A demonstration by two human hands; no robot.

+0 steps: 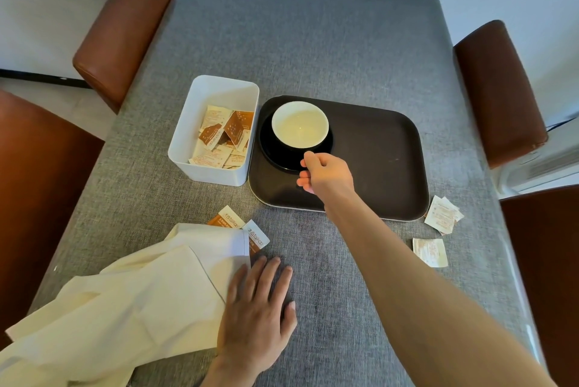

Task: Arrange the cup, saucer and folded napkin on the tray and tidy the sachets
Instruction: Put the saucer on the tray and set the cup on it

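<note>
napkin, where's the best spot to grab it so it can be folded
Grip the napkin at its free corner near the orange sachets, coming from the tray side. That hem lies flat and exposed; the near end is rumpled, and the left hand already pins the right edge.

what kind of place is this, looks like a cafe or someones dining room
Probably a dining table in a home or hotel room, though a cafe can't be ruled out: a grey cloth-covered table with brown padded chairs around it, a serving tray holding a cup and saucer, and a white box of sachets.
</note>
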